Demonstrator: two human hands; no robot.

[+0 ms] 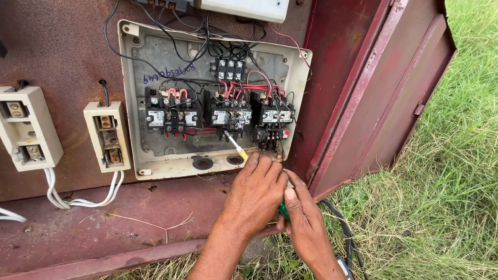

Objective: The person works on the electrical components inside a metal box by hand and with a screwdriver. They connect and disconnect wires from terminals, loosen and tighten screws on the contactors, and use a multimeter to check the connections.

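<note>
Nearest the camera, both hands were bunched together low in the middle of the shot, just in front of the bottom edge of the open box. The left hand (254, 194) was curled shut over the screwdriver (239, 150), knuckles up, steadying the shaft. The right hand (306, 220) sat just beside it on the right, touching it, fingers wrapped around the green handle end, which only peeked out between the two hands.

From there the yellowish shaft ran up and to the left, and the tip landed at the bottom of the middle contactor (230, 116), near a lower terminal. Couldn't tell if the blade was actually seated in a screw head, too small to see.

Honestly, two hands looked like the right call here: one to guide, one to turn. I'd say keep the shaft in line with the screw, push in before twisting, and keep the metal clear of the neighbouring terminals and the red wires (254, 85) packed in around it.

Further back, the cream enclosure (129, 103) held three contactors in a row with a small terminal block (231, 69) above them, and black wires looping over the top. To the left, two cream fuse holders (107, 136) hung on the rusty back panel (62, 46). On the right, the red cabinet door (384, 88) stood open against the grass (456, 181).
</note>
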